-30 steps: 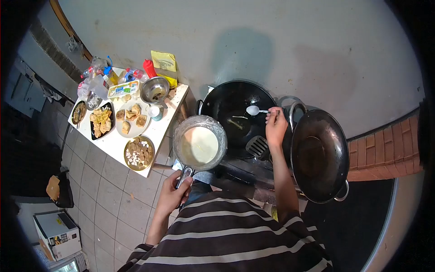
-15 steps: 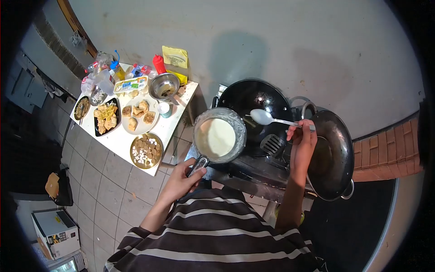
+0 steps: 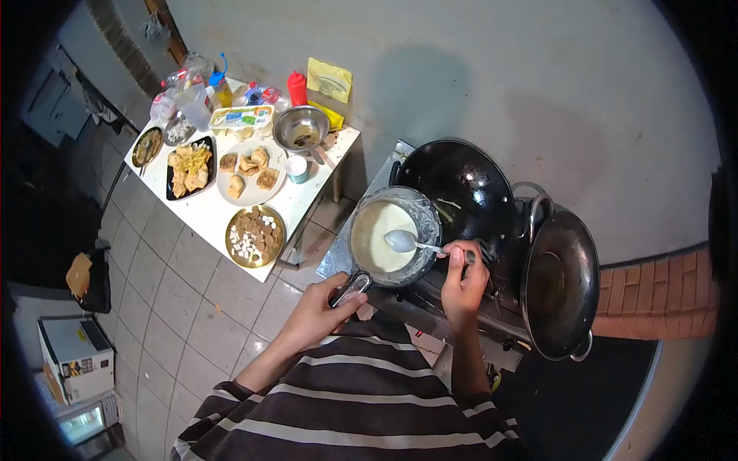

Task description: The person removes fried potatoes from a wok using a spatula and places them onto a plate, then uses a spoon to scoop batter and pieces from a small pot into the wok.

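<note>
My left hand is closed round the handle of a saucepan with pale, creamy liquid inside. Its inner wall is smeared with a whitish coating. In my right hand is a spoon, gripped by its handle. The bowl of the spoon is over or in the liquid; I cannot tell whether it touches. Behind the saucepan sits a black wok with a few pale strips in it. A slotted turner seen there before is now mostly hidden by my right hand.
A second wok with metal handles stands at the right. On the white table at the left are a plate of fried pieces, a black dish, a gold tray, a metal bowl and a red bottle.
My right hand has moved left and down, bringing the spoon from above the black wok to the saucepan. The view has shifted, and my left hand still grips the saucepan.
</note>
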`<state>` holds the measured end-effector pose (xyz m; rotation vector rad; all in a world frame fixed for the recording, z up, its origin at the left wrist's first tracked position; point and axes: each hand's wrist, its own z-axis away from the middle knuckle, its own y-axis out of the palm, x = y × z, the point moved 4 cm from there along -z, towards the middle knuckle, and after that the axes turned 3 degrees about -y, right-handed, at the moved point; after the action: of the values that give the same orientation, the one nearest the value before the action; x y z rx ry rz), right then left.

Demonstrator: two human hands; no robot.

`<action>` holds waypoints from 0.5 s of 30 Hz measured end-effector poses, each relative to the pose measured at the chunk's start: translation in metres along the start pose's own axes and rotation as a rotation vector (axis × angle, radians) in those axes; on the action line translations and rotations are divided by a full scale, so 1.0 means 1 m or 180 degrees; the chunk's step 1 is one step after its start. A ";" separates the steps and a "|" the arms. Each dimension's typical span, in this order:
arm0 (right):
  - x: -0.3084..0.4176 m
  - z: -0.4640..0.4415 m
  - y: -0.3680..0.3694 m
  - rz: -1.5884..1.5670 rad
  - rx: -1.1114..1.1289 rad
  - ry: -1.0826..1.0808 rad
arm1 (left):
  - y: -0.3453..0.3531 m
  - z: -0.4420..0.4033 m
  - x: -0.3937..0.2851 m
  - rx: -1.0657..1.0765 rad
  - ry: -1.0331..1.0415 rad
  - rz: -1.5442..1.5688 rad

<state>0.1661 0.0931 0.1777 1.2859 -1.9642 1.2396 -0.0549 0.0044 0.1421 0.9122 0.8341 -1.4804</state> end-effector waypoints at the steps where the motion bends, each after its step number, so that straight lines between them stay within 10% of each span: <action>1: -0.003 0.002 0.002 -0.0061 -0.0059 0.0120 | 0.001 0.001 0.001 -0.0019 0.0024 -0.0020; 15: -0.051 0.001 -0.006 -0.1386 -0.0181 0.0790 | 0.029 0.000 -0.008 -0.0102 -0.0048 0.0062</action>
<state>0.1941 0.1144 0.1408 1.3646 -1.4386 1.0577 -0.0258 0.0049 0.1493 0.8821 0.8336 -1.4516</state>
